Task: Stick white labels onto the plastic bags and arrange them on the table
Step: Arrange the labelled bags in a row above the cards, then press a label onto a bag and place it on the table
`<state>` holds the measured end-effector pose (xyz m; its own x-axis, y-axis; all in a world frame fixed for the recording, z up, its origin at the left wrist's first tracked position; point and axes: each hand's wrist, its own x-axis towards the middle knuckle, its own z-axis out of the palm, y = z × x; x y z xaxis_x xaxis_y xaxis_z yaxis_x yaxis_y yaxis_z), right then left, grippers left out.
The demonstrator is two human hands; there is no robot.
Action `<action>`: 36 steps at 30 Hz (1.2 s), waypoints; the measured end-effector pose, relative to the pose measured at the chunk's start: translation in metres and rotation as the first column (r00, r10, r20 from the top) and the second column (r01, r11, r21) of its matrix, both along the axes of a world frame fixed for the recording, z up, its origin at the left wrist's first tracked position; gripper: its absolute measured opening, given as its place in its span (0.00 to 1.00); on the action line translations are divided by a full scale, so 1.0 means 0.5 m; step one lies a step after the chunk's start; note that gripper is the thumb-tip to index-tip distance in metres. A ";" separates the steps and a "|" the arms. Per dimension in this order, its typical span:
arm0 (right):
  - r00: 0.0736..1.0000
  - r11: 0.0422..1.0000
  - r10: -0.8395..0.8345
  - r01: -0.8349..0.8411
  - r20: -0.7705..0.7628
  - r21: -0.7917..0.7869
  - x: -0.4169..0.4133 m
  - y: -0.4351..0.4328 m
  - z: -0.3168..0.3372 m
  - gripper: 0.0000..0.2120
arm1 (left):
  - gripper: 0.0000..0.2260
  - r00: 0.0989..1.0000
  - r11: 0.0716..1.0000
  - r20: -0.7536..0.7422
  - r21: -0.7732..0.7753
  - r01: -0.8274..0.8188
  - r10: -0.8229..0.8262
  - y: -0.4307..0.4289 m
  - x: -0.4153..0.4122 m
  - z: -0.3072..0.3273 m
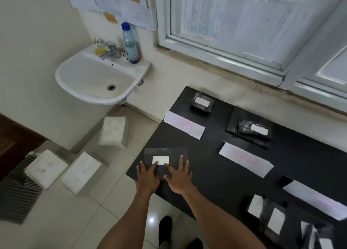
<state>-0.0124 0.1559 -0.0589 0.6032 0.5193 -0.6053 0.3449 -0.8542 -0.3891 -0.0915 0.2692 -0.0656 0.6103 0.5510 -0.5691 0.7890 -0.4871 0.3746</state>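
A: Which step is going on?

B: I'd judge the person is pressing a label (160,160) down onto a bag (169,152). That bag is lying at the near-left corner of the table (216,183), label facing up.

A: And the hands?

B: Both are lying flat with fingers straight and spread, gripping nothing. The left hand (148,177) is pressing the bag's near-left part, and its fingertips are touching the label's lower corner. The right hand (178,179) is pressing the near-right part, one finger reaching just under the label.

A: What is the next move calling for?

B: Probably smoothing the label flat, then lifting off and squaring the bag in its spot. It's calling for light, even pressure, since the thin plastic is sitting right at the corner and could slide off.

A: Counts?

B: Three labelled bags are lying apart: this one, a far bag (201,108), and a middle bag (244,126). More are lying in a pile (270,216) at the near-right. At least three labels are showing there, but I can't count the bags. Three strips of paper are lying between them: two with pink writing (184,125) (246,159) and one blank (315,198). On the floor are three boxes (113,132) (46,168) (82,173). There is one sink (84,74) and one bottle (130,42).
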 end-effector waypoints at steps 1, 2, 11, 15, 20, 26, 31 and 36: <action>1.000 1.000 -0.020 0.020 0.016 -0.015 0.003 0.008 -0.005 0.24 | 0.25 1.000 1.000 0.023 0.014 -0.015 0.015 -0.001 0.002 -0.001; 0.998 0.999 -0.050 0.051 0.028 -0.019 0.006 0.018 -0.011 0.24 | 0.24 0.998 0.999 0.048 0.028 -0.039 0.037 -0.001 0.004 0.000; 0.939 0.949 -0.316 0.313 0.137 0.047 0.006 0.048 -0.018 0.24 | 0.23 0.993 0.995 0.097 0.069 -0.068 0.061 0.055 0.038 0.002; 0.807 0.811 -0.584 0.573 0.093 0.117 0.013 0.050 -0.015 0.23 | 0.30 0.948 0.963 0.167 -0.043 -0.266 0.269 0.074 0.065 -0.006; 0.642 0.614 -0.767 0.738 -0.011 0.279 0.009 0.046 -0.013 0.27 | 0.19 0.839 0.882 0.276 -0.206 -0.425 0.469 0.089 0.079 0.006; 0.602 0.577 -0.795 0.712 0.074 0.400 0.039 -0.003 0.055 0.19 | 0.11 0.887 0.932 0.328 -0.272 -0.241 0.326 0.058 0.118 0.081; 0.636 0.703 -0.700 0.532 0.325 0.473 0.076 -0.095 0.140 0.12 | 0.34 0.851 0.876 0.474 -0.481 0.035 0.226 -0.005 0.189 0.173; 0.545 0.724 -0.690 0.513 0.475 0.462 0.113 -0.224 0.218 0.16 | 0.25 0.824 0.831 0.564 -0.437 0.345 -0.045 -0.105 0.276 0.276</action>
